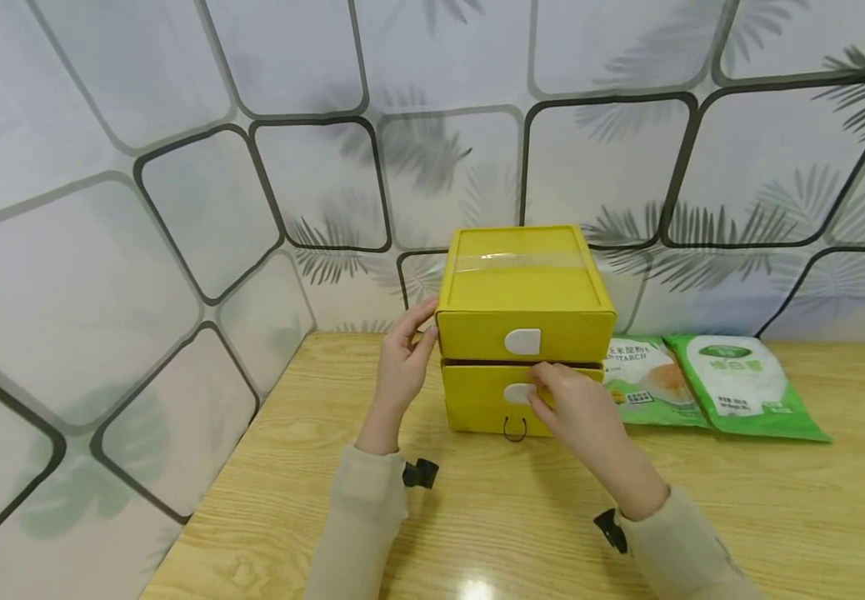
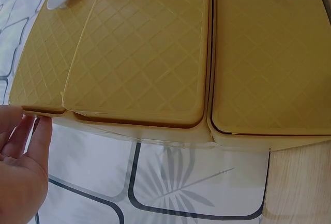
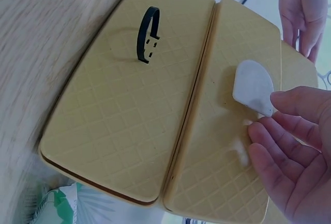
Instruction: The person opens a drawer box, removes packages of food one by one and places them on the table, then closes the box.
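A yellow drawer box (image 1: pixel 507 287) stands on the table, its fronts embossed with a diamond pattern. My left hand (image 1: pixel 402 362) rests against its left side near the top, fingers fairly straight; the left wrist view shows those fingertips (image 2: pixel 41 131) at the box's edge. With thumb and fingers, my right hand (image 1: pixel 578 408) pinches the white pull tab (image 3: pixel 252 87) on the drawer under the top one. A dark gap above that drawer shows it slightly out. Another white tab (image 1: pixel 523 341) is on the top drawer. Lower down is a black curved handle (image 3: pixel 140 43).
Two green-and-white bags lie right of the box: a starch bag (image 1: pixel 653 379) and a second bag (image 1: pixel 740 383). The wooden table (image 1: pixel 312 408) meets a patterned wall covering (image 1: pixel 312 183) behind and at the left.
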`<state>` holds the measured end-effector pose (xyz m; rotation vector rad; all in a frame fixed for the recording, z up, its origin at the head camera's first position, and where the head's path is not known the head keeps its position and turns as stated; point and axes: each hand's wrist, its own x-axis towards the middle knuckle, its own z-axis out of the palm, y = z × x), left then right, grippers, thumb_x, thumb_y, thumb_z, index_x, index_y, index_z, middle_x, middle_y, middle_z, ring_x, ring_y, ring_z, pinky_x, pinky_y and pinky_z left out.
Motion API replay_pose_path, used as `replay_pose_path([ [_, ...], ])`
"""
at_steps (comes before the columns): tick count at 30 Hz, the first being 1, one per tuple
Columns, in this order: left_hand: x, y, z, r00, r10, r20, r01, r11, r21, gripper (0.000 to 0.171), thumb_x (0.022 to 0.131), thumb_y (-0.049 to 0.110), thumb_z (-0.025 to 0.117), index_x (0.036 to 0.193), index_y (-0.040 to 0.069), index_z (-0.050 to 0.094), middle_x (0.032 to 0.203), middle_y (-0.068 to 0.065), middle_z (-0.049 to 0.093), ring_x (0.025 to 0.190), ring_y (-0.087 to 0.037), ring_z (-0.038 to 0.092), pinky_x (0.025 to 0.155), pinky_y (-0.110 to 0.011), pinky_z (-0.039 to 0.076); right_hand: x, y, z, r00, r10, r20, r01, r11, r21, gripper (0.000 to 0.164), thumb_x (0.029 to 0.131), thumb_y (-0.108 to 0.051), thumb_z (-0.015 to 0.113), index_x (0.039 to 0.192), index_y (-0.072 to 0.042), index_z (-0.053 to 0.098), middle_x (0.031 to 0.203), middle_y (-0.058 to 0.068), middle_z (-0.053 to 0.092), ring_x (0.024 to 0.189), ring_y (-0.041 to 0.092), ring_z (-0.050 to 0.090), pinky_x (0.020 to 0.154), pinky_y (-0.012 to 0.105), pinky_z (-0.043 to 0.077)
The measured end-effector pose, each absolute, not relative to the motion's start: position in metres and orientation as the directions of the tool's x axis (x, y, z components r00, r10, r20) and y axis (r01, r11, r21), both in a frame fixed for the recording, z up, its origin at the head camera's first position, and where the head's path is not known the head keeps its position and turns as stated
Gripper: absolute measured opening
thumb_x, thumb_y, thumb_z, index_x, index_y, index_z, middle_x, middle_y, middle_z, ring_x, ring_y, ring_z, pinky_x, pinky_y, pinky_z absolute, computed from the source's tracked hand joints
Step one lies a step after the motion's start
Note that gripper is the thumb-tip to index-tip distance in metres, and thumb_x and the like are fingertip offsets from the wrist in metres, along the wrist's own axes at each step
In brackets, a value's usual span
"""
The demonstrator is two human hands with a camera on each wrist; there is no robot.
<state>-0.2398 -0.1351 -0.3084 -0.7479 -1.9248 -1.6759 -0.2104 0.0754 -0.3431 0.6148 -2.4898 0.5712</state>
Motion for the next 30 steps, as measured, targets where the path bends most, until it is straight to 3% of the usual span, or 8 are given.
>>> replay_pose_path([
  [13, -0.2403, -0.1349, -0.3075, -0.730, 0.091, 0.677, 0.684, 0.112, 0.721, 0.031, 0.088, -0.008, 0.045, 0.119, -0.013, 0.048, 0.126, -0.024, 0.044, 0.116, -0.028, 0.043, 0.081, -0.040, 0.046, -0.2162, 0.0767, -0.3465, -0.796, -0.305, 0.522, -0.498, 0.821, -0.279, 0.025, 0.074, -0.009, 0.070, 0.096, -0.005, 0.061, 0.088, 0.008, 0.062, 0.059, 0.018, 0.053, 0.044, 0.028, 0.040],
  [22, -0.2404, -0.1350, -0.3073, -0.735, 0.090, 0.673, 0.678, 0.115, 0.726, 0.031, 0.088, -0.008, 0.045, 0.119, -0.013, 0.047, 0.127, -0.023, 0.043, 0.116, -0.028, 0.043, 0.082, -0.034, 0.047, -0.2161, 0.0768, -0.3467, -0.788, -0.323, 0.524, -0.505, 0.826, -0.250, 0.026, 0.073, -0.009, 0.071, 0.097, -0.004, 0.060, 0.087, 0.009, 0.061, 0.057, 0.017, 0.052, 0.042, 0.027, 0.039],
  [30, -0.2408, -0.1353, -0.3078, -0.734, 0.091, 0.673, 0.679, 0.113, 0.725, 0.031, 0.088, -0.008, 0.045, 0.119, -0.013, 0.048, 0.126, -0.023, 0.044, 0.116, -0.028, 0.043, 0.081, -0.036, 0.047, -0.2131, 0.0780, -0.3462, -0.793, -0.342, 0.504, -0.506, 0.831, -0.233, 0.023, 0.074, -0.010, 0.069, 0.091, -0.003, 0.057, 0.078, 0.007, 0.060, 0.050, 0.014, 0.047, 0.038, 0.024, 0.034],
])
